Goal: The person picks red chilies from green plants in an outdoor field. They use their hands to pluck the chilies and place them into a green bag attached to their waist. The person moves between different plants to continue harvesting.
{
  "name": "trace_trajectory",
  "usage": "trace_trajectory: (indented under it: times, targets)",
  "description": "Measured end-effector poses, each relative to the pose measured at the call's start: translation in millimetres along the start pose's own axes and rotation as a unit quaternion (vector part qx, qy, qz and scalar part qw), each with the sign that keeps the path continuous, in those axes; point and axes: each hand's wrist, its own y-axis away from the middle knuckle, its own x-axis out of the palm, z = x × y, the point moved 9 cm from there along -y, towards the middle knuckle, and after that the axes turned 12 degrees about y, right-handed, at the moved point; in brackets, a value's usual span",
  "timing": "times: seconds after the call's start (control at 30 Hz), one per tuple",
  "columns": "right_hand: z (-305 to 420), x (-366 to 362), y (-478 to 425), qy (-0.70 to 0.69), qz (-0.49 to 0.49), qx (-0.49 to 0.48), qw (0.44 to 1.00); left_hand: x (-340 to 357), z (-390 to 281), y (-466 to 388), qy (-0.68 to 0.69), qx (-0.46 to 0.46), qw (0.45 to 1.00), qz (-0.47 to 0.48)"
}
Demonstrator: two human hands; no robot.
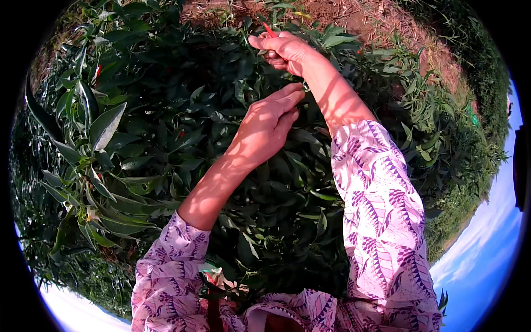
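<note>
My right hand (284, 52), at the top centre, has its fingers curled round a red chili pepper (269, 30), whose tip sticks out above the thumb. Just below it my left hand (267, 120) reaches over the leaves of chili pepper plants (199, 108); its fingers lie close together, and whether anything is between them is hidden. A green chili pepper (325, 196) hangs among the leaves right of centre. Another red chili pepper (97, 74) shows at the upper left, beside large leaves.
Bare reddish soil with dry straw (352, 14) runs along the top and upper right. A bag or container (220, 278), partly hidden, is near my waist. Tall stems with a white flower (91, 213) rise at the left. Dense greenery stands at the far right.
</note>
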Motion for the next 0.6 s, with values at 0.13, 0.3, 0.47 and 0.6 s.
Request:
trace_trajectory:
  times: [0.13,0.3,0.47,0.6]
  targets:
    - [-48,-24,18,0.059,-0.085,0.038,0.994,-32,49,-17,-0.236,-0.162,0.958,0.031]
    - [-59,-44,22,0.045,-0.044,-0.001,0.998,-10,95,2,-0.266,-0.327,0.895,0.143]
    - [-52,-43,49,0.208,-0.082,0.041,0.974,-2,119,8,-0.078,-0.318,0.942,0.069]
    - [-44,-73,63,0.297,-0.209,-0.011,0.932,3,112,24,0.054,-0.327,0.942,-0.060]
